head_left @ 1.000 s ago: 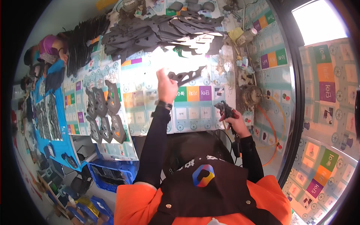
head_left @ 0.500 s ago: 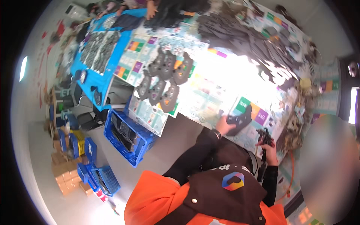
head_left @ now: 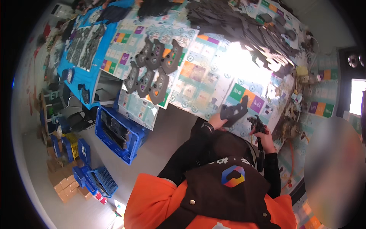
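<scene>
My left hand (head_left: 218,121) grips the near end of a dark grey flat curved part (head_left: 233,111) with cut-out openings. The part lies over the printed table covering at the near edge of the table. Close by on its right, my right hand (head_left: 267,140) is wrapped round a black pistol-shaped tool (head_left: 258,124), whose head points up toward the part. A small gap separates tool and part. Further left, several similar dark grey parts (head_left: 154,55) lie in two rows on a white board.
Long dark strips (head_left: 236,26) are heaped along the far side of the table. A blue crate (head_left: 131,150) with dark parts stands below the table on the left. An orange hose (head_left: 291,160) hangs at the right, near clutter. Cardboard boxes (head_left: 63,179) are stacked at the lower left.
The whole view has shifted, so the table and both hands sit higher and further left. A person's hand at the far table has left the view. Both my grips look the same.
</scene>
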Tool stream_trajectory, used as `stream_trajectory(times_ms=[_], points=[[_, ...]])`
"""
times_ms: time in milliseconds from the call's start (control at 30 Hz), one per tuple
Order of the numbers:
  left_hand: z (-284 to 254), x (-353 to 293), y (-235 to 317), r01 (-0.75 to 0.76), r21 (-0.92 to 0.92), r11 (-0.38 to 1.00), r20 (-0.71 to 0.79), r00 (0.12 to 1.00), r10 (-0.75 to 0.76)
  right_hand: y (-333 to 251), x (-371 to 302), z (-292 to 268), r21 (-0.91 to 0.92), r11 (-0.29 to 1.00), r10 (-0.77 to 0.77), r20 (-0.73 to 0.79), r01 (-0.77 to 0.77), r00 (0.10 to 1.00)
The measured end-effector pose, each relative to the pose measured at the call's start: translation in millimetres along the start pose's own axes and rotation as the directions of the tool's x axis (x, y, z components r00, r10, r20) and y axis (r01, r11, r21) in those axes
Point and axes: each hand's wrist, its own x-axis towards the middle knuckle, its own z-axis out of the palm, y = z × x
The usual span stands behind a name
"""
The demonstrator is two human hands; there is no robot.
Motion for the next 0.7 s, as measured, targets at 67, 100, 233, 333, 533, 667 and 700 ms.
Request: stream_trajectory(times_ms=[67,100,233,333,533,667,700], points=[[-10,8,-25,-0.04,-0.031,0.999,0.177,0.983,0.045,6,6,-2,-0.04,0.999,-0.012,0.059,0.014,0.998],[-8,8,-25,-0.135,-0.012,0.991,0.177,0.975,0.135,10,6,-1,-0.015,1.0,-0.017,0.063,0.018,0.998],[3,8,-26,-0.278,0.131,0.952,0.108,0.958,0.265,20,6,3,-0.016,0.999,-0.03,0.011,0.03,0.999],[-2,23,-45,-0.172,0.129,0.977,0.089,0.983,0.162,42,20,7,-0.006,0.996,-0.085,0.092,0.086,0.992],[-1,24,-52,-0.059,-0.067,0.996,0.142,0.987,0.068,20,19,24,-0.113,0.993,0.05,0.102,-0.038,0.994],[6,21,-47,-0.124,0.121,0.985,0.12,0.987,0.109,25,25,35,-0.118,0.991,0.08,0.115,-0.066,0.99],[8,19,-45,-0.124,0.122,0.985,0.097,0.989,0.112,27,27,36,-0.104,0.992,0.088,0.133,-0.075,0.987]])
